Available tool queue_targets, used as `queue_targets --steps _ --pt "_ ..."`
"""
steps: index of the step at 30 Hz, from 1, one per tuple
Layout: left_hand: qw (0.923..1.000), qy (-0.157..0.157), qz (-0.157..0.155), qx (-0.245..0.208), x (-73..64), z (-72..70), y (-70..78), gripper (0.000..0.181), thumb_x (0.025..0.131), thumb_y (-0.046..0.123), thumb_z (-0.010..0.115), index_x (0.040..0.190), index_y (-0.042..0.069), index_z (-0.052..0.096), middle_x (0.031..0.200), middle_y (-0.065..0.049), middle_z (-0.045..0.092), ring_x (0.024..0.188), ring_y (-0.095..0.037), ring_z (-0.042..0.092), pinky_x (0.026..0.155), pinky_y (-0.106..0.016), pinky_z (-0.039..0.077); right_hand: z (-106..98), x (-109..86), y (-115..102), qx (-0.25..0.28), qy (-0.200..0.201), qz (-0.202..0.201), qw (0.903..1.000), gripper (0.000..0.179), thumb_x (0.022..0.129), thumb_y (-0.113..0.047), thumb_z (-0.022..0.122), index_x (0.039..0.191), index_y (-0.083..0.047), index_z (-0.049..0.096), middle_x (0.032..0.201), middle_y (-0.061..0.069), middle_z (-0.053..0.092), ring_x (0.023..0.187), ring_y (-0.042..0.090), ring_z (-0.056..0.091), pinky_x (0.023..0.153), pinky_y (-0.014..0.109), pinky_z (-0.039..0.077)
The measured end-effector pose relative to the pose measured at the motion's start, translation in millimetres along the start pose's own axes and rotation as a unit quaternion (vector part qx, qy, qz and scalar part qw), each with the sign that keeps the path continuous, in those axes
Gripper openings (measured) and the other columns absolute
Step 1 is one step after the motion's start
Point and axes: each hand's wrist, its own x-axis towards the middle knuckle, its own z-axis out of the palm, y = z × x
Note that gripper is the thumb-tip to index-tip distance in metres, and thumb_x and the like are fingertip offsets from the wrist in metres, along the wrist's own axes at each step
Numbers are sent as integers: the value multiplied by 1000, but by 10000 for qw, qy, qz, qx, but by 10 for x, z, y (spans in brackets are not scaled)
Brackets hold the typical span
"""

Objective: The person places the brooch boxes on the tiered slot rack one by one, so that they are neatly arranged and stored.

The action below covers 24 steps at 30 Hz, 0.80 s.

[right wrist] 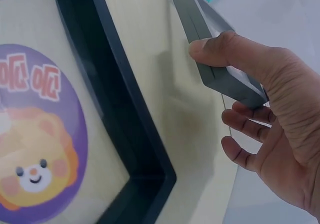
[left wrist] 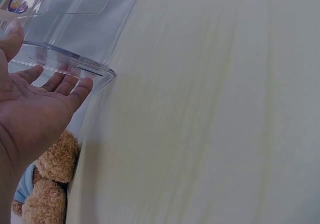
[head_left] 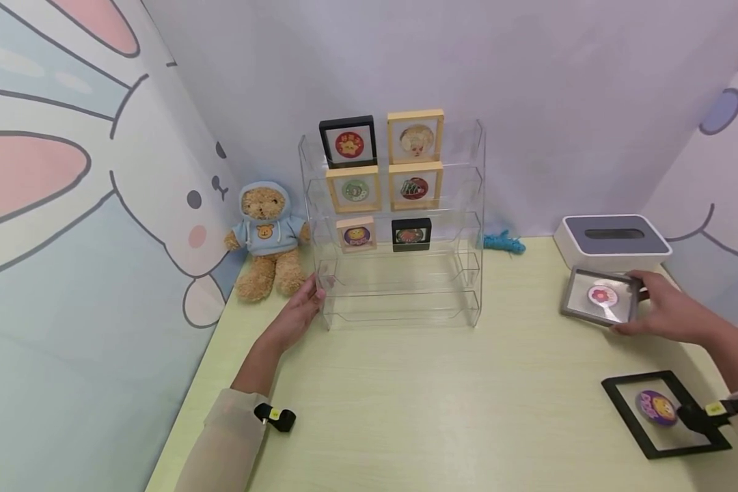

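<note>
At the right, my right hand [head_left: 673, 311] grips the edge of a grey display frame [head_left: 601, 296] with a round pink-flower badge in it. The right wrist view shows the thumb [right wrist: 210, 51] on the frame's side, the frame above the table. My left hand [head_left: 298, 314] rests its fingers against the lower left side of a clear acrylic rack [head_left: 400, 307]. In the left wrist view those fingers [left wrist: 75, 91] are loosely extended by the rack's edge, the thumb apart. Several framed badges stand on the upper tiers, including a black frame [head_left: 348, 167] and a yellow frame [head_left: 436, 137].
A large black frame [head_left: 627, 418] with a purple lion badge [head_left: 656, 408] is at the right front, under the right wrist. A white tissue box [head_left: 615, 260] stands behind the grey frame. A teddy bear [head_left: 273, 232] sits left of the rack, a blue item [head_left: 503, 242] right of it.
</note>
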Motion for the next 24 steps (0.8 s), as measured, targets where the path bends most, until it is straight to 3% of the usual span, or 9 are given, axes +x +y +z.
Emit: queue_targets --steps 3,6,7,11,13,14,16,19,24 --pt "10000 10 -17 -6 -2 -1 0 81 121 40 44 179 20 -9 187 -6 -15 175 -31 -9 142 -55 1 47 -14 0 153 -189 120 9996 109 69 -16 105 145 24 38 126 40 54 105 56 63 71 17 47" --pt "10000 5 4 -14 -2 -2 -3 81 121 40 44 179 20 -8 188 -6 -13 175 -31 -8 142 -55 1 92 -23 11 329 -243 144 9991 109 72 -15 103 147 24 35 130 42 50 110 64 59 72 15 47" --pt "10000 -3 17 -10 -2 -2 -4 81 121 40 44 179 20 -8 188 -6 -13 175 -30 -8 142 -55 1 104 -25 15 376 -240 142 9989 108 72 -14 103 148 23 35 130 41 51 109 53 64 73 15 47" --pt "10000 -35 85 -31 0 -2 -11 81 121 39 44 179 19 -8 188 -5 -11 175 -30 -7 142 -55 1 103 -31 6 345 -430 410 9976 113 79 -22 101 157 19 30 136 41 50 114 46 63 74 15 47" --pt "9999 -52 91 -45 -3 -2 -12 81 121 39 44 179 19 -9 188 -6 -11 175 -30 -8 142 -55 1 79 -38 5 395 -559 589 9959 108 88 -25 95 161 17 27 138 42 51 113 37 64 74 17 49" --pt "9999 -58 93 -59 -5 -2 -12 81 121 39 44 179 19 -9 188 -6 -11 175 -30 -8 142 -55 1 67 -43 -1 428 -623 733 9944 103 94 -28 90 162 16 26 138 42 53 113 40 65 74 18 50" --pt "9999 -60 93 -79 -10 0 -9 81 121 39 44 179 18 -9 188 -7 -11 175 -30 -8 142 -55 0 44 -50 -8 580 -722 962 9910 88 106 -33 76 163 13 28 135 37 58 106 22 67 74 20 52" --pt "9999 -55 102 -80 -13 0 -7 81 121 39 43 179 18 -9 188 -7 -11 175 -30 -8 142 -55 0 41 -41 -16 1115 -751 1347 9817 71 118 -39 56 161 13 34 123 19 67 91 1 65 74 23 59" --pt "9999 -61 87 -75 -4 -7 -17 79 121 38 42 179 18 -9 188 -7 -10 175 -31 -8 142 -55 0 73 -30 -20 1952 -322 1804 9635 65 119 -43 50 148 16 51 101 -15 65 85 0 67 75 24 65"
